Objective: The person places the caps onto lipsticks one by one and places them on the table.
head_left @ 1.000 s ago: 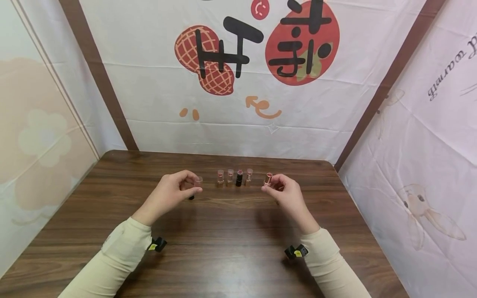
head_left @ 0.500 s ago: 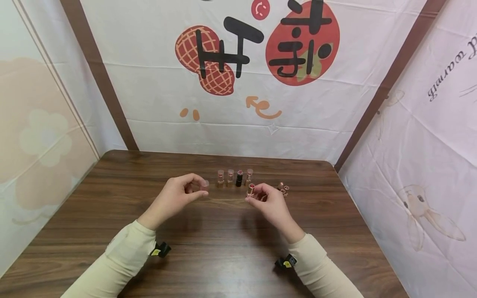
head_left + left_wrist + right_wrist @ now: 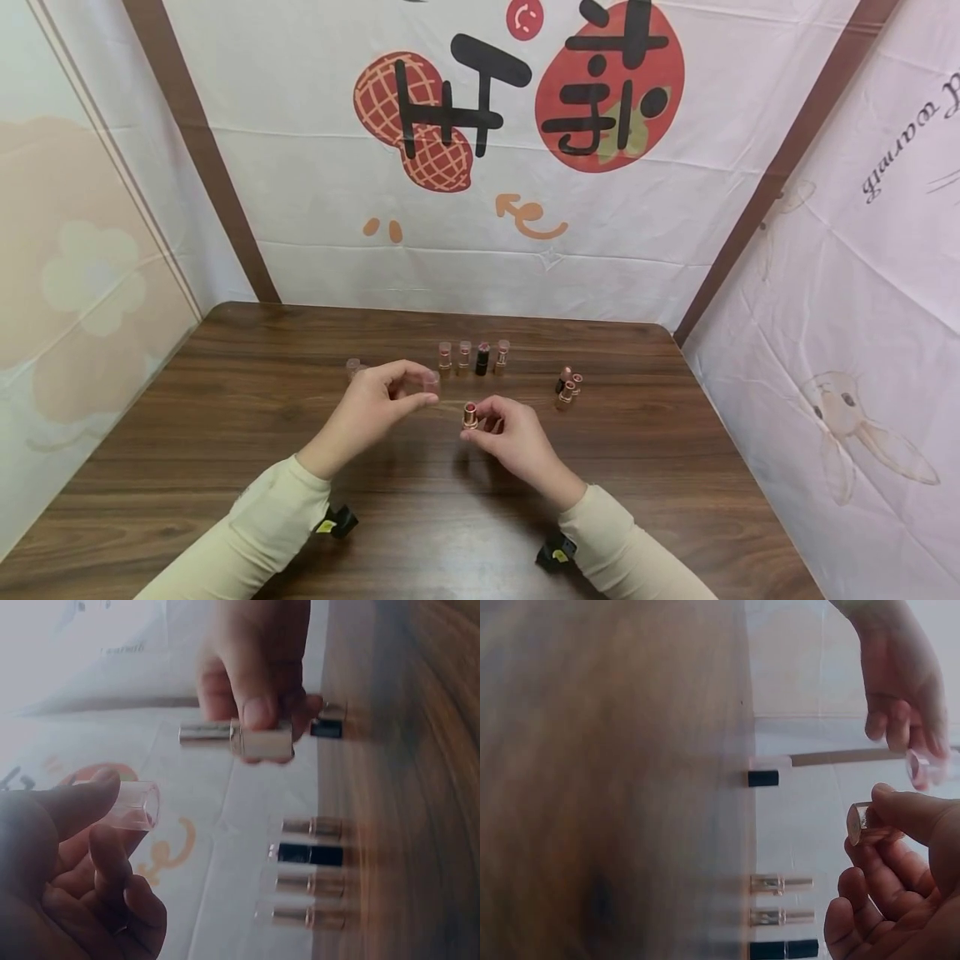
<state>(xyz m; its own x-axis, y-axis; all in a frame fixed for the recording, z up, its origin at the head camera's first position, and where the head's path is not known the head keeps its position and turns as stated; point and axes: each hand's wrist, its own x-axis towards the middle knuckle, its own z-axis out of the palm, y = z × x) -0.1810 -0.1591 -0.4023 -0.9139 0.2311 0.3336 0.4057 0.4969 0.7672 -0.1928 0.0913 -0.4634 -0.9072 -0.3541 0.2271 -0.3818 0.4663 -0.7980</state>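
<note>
The right hand (image 3: 517, 425) pinches a gold lipstick (image 3: 470, 416) between thumb and fingers. The lipstick stands straight up in that grip, long way up and down. Its wide bottom is toward the table (image 3: 480, 500) and its thin end is on top. It is up in the air, in front of the row of other tubes. The left hand (image 3: 378, 404) pinches one clear cap (image 3: 135, 804) between its thumb and a finger. The cap's hole faces down. The cap and the lipstick are near each other but do not touch.

Past the hands, four tubes stand in a row on the table: three gold tubes (image 3: 445, 357) and one black tube (image 3: 482, 360). The black one is third from the left. Off to the right, three small tubes (image 3: 566, 393) stand close together. Behind the left hand there is at least one dark tube with a see-through top (image 3: 763, 778); the hand hides part of that spot, so I can't count there.

Each pale sleeve (image 3: 277, 508) has a small black box (image 3: 555, 552) by the wrist. Cloth walls (image 3: 480, 275) with pictures stand behind.
</note>
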